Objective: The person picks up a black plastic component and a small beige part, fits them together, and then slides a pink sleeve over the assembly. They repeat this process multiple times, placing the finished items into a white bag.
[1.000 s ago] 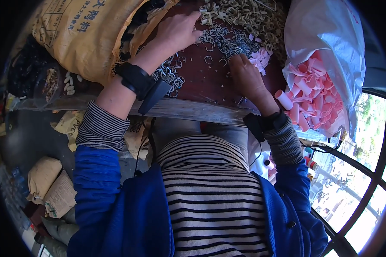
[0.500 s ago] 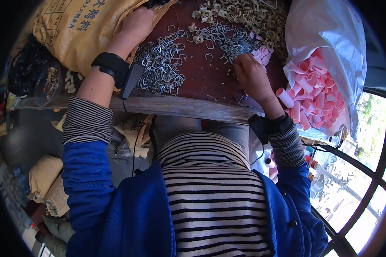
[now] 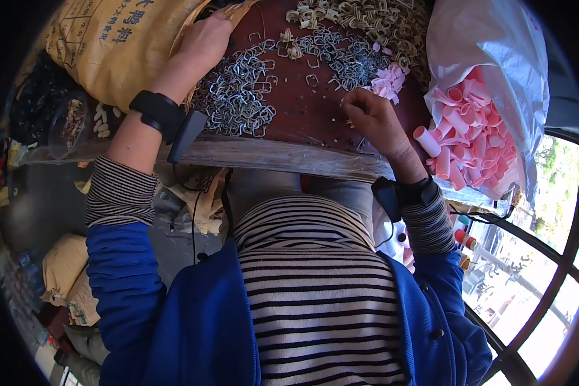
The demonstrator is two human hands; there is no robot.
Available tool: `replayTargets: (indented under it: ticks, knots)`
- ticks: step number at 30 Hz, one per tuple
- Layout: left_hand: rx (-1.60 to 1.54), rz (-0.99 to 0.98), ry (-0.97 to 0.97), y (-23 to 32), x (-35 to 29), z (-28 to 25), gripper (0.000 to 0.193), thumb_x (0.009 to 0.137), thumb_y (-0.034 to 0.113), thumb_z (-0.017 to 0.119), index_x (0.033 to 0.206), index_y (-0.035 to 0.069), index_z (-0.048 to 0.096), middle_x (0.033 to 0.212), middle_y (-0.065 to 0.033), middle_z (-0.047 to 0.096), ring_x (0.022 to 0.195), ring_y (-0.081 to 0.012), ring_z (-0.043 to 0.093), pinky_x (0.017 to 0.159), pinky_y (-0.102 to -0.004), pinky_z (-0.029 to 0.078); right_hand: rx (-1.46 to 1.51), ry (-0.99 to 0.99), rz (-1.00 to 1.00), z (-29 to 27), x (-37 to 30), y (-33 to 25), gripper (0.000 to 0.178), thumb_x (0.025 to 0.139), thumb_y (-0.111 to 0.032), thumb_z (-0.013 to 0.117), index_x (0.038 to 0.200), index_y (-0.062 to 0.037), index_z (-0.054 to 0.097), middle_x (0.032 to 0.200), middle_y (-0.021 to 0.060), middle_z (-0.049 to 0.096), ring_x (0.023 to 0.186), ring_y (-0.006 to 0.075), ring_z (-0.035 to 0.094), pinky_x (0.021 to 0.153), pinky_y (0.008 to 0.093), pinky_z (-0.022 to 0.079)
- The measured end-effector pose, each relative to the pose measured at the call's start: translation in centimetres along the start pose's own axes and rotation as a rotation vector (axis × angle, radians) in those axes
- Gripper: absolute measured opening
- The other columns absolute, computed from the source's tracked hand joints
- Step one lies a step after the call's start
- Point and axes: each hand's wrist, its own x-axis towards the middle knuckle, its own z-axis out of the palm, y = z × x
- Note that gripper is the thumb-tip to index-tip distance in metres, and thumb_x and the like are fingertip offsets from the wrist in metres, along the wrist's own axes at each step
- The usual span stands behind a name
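My left hand [image 3: 206, 40] is at the mouth of a yellow woven sack [image 3: 132, 48], its fingers curled at the sack's edge. What they hold, if anything, is hidden. Over the near right part of the dark red tabletop [image 3: 302, 116], my right hand [image 3: 372, 119] has its fingers pinched together, and anything between them is too small to name. Between the hands lies a heap of bent silver metal clips [image 3: 238, 96]. A second pile of metal clips [image 3: 357, 61] lies beyond my right hand, beside small pale pink pieces [image 3: 388, 82].
Beige plastic clips [image 3: 373, 22] are heaped at the far right. A white sack [image 3: 489, 38] on the right spills pink plastic tube pieces [image 3: 473, 132]. A clear tub [image 3: 69, 125] stands left, near the table's plastic-wrapped front edge [image 3: 289, 156]. Filled bags [image 3: 67, 264] sit below left.
My left hand has come slightly nearer and the dark thing by its fingers shows less. My right hand has drawn slightly nearer, away from the metal clips, fingers still pinched.
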Motion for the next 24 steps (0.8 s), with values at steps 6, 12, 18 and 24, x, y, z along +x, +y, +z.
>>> replayTargets:
  ticks: [6, 12, 18, 24]
  knots:
    - [0.075, 0.029, 0.046, -0.5, -0.4, -0.7, 0.025, 0.07, 0.002, 0.055, 0.095, 0.003, 0.055, 0.092, -0.0141, 0.051, 0.076, -0.0309, 0.056, 0.069, -0.0383, 0.046, 0.002, 0.026, 0.018, 0.4, -0.1, 0.2, 0.011, 0.081, -0.011, 0.05, 0.084, -0.0005, 0.051, 0.069, -0.0023, 0.048, 0.062, 0.0033, 0.043, 0.056, 0.018, 0.038]
    - [-0.666, -0.145, -0.164, 2.4, -1.0, -3.5, 0.03, 0.078, 0.013, 0.054, 0.104, 0.0, 0.048, 0.086, -0.01, 0.053, 0.069, -0.019, 0.057, 0.059, -0.0279, 0.048, 0.043, 0.081, 0.024, 0.5, -0.7, -0.8, 0.01, 0.078, -0.009, 0.051, 0.083, 0.0004, 0.052, 0.068, 0.0025, 0.052, 0.063, 0.0072, 0.048, 0.059, 0.021, 0.04]
    - [-1.902, -0.329, -0.724, 11.4, -5.7, -5.5, 0.025, 0.08, 0.013, 0.051, 0.103, 0.003, 0.05, 0.085, -0.0031, 0.054, 0.067, -0.0087, 0.053, 0.054, -0.0176, 0.044, 0.163, 0.148, 0.019, 1.7, -2.2, -3.3, 0.008, 0.079, -0.006, 0.052, 0.082, 0.0009, 0.051, 0.07, -0.0003, 0.05, 0.062, 0.0051, 0.045, 0.055, 0.0192, 0.039]
    - [-2.282, -0.433, -0.911, 12.8, -7.8, -4.7, 0.025, 0.08, 0.013, 0.051, 0.103, 0.002, 0.05, 0.087, -0.0044, 0.055, 0.073, -0.0106, 0.055, 0.06, -0.0207, 0.045, -0.189, 0.218, -0.226, 2.5, -3.2, -4.1, 0.009, 0.072, -0.004, 0.056, 0.079, -0.0008, 0.051, 0.069, 0.0078, 0.051, 0.057, 0.0182, 0.054, 0.05, 0.0273, 0.044]
